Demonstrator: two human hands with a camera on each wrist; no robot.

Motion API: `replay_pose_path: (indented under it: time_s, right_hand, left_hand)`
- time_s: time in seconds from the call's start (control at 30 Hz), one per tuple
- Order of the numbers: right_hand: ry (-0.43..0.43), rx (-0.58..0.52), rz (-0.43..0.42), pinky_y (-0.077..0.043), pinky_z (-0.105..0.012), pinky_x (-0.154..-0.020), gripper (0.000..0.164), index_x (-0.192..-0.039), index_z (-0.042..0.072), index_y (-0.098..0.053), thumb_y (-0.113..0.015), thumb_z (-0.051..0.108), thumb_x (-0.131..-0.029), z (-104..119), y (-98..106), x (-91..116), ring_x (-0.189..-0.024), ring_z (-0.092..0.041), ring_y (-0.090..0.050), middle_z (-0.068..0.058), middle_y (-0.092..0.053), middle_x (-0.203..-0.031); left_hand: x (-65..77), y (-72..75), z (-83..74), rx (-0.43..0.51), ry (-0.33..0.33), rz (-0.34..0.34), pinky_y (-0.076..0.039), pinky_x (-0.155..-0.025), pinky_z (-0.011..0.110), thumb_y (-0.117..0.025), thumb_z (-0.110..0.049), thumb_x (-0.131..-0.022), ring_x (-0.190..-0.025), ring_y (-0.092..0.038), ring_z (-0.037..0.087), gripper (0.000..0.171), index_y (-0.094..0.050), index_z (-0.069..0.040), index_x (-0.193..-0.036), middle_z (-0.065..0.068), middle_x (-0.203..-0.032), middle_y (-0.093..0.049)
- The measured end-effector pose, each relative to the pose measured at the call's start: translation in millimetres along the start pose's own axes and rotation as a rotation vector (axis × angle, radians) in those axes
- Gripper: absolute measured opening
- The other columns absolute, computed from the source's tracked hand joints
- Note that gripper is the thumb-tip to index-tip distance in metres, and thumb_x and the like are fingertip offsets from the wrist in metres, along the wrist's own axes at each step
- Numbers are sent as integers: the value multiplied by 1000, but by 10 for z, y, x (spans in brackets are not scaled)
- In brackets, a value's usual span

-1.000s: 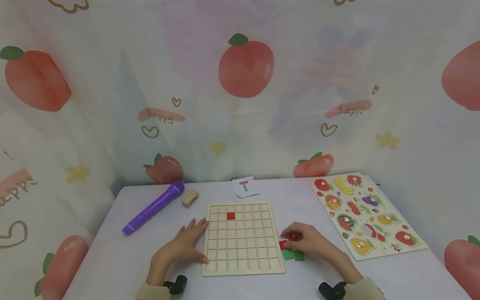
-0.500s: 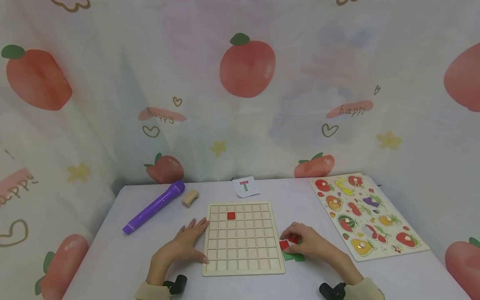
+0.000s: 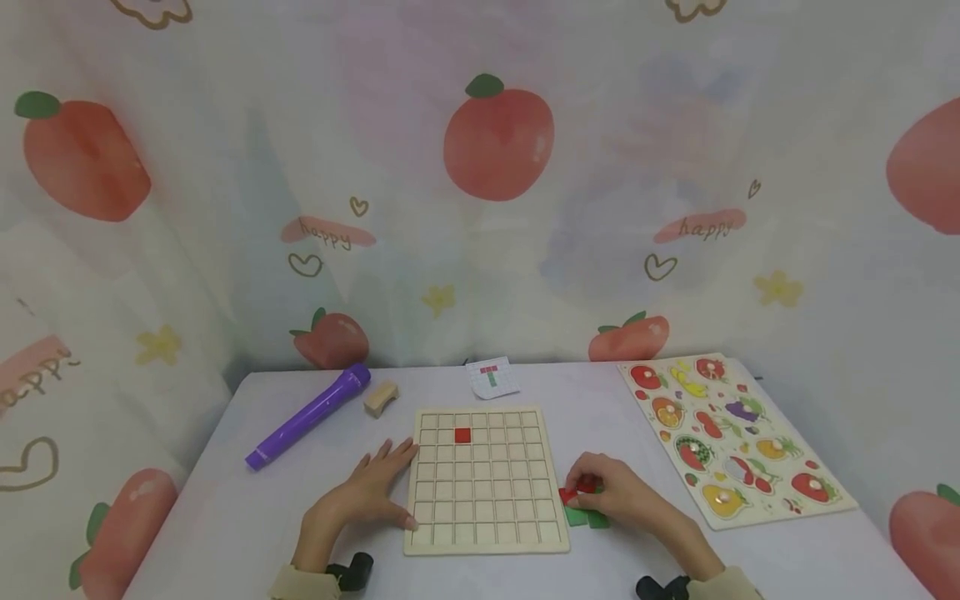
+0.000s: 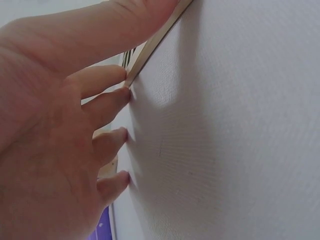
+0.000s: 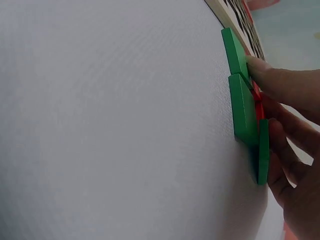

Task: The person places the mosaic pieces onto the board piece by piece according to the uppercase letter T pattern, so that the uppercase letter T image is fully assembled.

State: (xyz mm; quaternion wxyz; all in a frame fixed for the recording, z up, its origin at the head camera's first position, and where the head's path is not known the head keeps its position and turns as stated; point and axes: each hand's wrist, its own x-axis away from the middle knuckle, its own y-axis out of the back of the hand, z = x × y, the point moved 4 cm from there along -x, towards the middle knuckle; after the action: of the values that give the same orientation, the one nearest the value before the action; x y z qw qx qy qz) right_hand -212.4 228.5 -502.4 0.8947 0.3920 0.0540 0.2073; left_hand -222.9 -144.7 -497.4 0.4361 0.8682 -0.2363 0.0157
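A wooden grid board (image 3: 487,475) lies in front of me, with a red square tile (image 3: 462,435) in a cell of its second row. My left hand (image 3: 367,492) rests spread at the board's left edge, thumb and fingertips along the rim; the left wrist view shows the same hand (image 4: 55,140) with straight fingers. Right of the board, my right hand (image 3: 615,496) pinches a red tile (image 3: 565,496) between thumb and fingers. Green tiles (image 3: 577,517) lie under and beside that hand. Several green tiles (image 5: 242,112) show edge-on in the right wrist view; fingers partly hide the red ones.
Behind the board lies a paper card (image 3: 492,377) printed with a red and green T pattern. A purple microphone (image 3: 307,421) and an arched wooden block (image 3: 381,399) are at the back left. A fruit puzzle board (image 3: 750,442) covers the table's right side.
My right hand's fingers have closed in over the red tile, which they now cover more. The left hand stays at the board's edge. The head view has tilted slightly.
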Motion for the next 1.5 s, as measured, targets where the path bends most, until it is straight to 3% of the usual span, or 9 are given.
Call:
replay_pose_path:
  time_s: [0.17,0.3,0.47,0.7,0.83,1.03,1.2,1.5]
  right_hand:
    - [-41,-10,-1,-47,-23,-74,20,-100,19,-70,-83,19,-85,-6,-24,14,-85,-10,-53,7,-63,-92]
    - [-9,6,11,-48,-24,-76,23,-107,18,-74,-82,18,-85,-3,-22,25,-87,-9,-53,7,-64,-96]
    - [21,14,21,-47,-24,-75,19,-104,18,-75,-82,20,-86,6,-29,30,-87,-7,-52,8,-63,-96]
    - [-51,0,26,-46,-24,-74,18,-99,20,-71,-82,18,-85,4,-51,33,-86,-11,-52,7,-62,-92]
    - [-50,-9,25,-46,-23,-72,16,-97,19,-70,-81,16,-86,17,-52,26,-82,-9,-54,8,-63,-88]
    - [-17,-19,-10,-49,-21,-69,11,-96,16,-73,-78,11,-88,68,-19,5,-78,-5,-56,8,-66,-86]
    - [-53,-14,-78,-51,-20,-68,10,-101,14,-76,-75,12,-91,132,29,-34,-79,-8,-57,6,-71,-92]
    - [-66,-178,-127,-55,-20,-67,19,-114,8,-74,-71,15,-96,250,45,-165,-77,-16,-67,-5,-74,-107]
  left_hand:
    - [5,-13,6,-10,12,0,-8,-127,66,-96,-30,-66,-158,-13,44,113,-38,-7,-159,13,-169,-29]
    - [-12,-20,14,-9,8,5,-7,-128,65,-95,-31,-67,-158,-13,44,112,-37,-7,-159,14,-169,-28]
    - [-36,-38,38,-18,-8,23,-5,-128,66,-94,-31,-68,-158,-11,45,112,-35,-6,-160,15,-169,-26]
    - [-3,-31,26,-10,-10,9,-5,-127,66,-96,-33,-65,-158,-12,45,115,-36,-6,-159,14,-169,-28]
    - [5,-36,31,-13,1,4,-7,-127,66,-96,-34,-65,-158,-13,44,115,-36,-7,-160,13,-169,-29]
    - [7,-29,26,-13,6,3,-7,-127,66,-96,-33,-65,-158,-13,44,115,-36,-7,-160,14,-169,-28]
    - [5,-28,31,-16,-4,0,-7,-127,66,-95,-33,-66,-158,-13,45,114,-36,-6,-160,15,-169,-28]
    - [19,-9,14,-15,-8,-7,-6,-127,66,-95,-32,-66,-158,-12,45,114,-36,-6,-159,14,-169,-28]
